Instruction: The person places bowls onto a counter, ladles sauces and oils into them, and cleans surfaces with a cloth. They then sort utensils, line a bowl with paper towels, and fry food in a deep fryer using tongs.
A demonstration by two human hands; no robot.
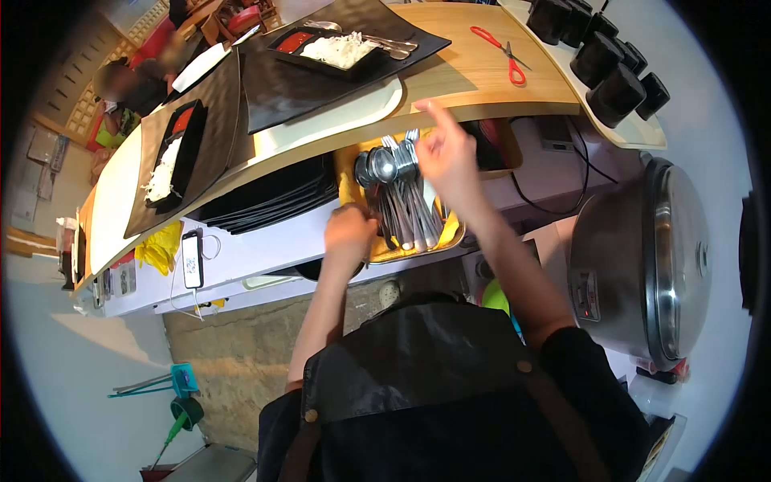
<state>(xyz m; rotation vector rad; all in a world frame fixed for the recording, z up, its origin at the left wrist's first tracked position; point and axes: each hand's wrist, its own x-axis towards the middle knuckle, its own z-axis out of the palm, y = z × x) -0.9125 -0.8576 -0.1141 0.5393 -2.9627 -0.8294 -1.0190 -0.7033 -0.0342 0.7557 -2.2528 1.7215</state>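
Below the wooden counter, a tray lined with yellow cloth [452, 233] holds several spoons [384, 165] and forks, their handles pointing towards me. My left hand [350, 230] is at the tray's left edge, its fingers curled beside the cutlery handles; what they hold, if anything, is hidden. Over the right side of the tray, my right hand [446, 154] is raised near the counter edge with the index finger stretched out and nothing visible in it. On the counter above, a black plate [281, 88] carries a black dish with shredded white food [337, 50], red sauce and spoons.
Red-handled scissors [509, 55] and black cups [614, 92] are at the upper right. A large cooker [614, 257] stands at the right. Stacked black plates [273, 197] and a phone [193, 259] lie left of the tray. People [140, 88] sit in the background.
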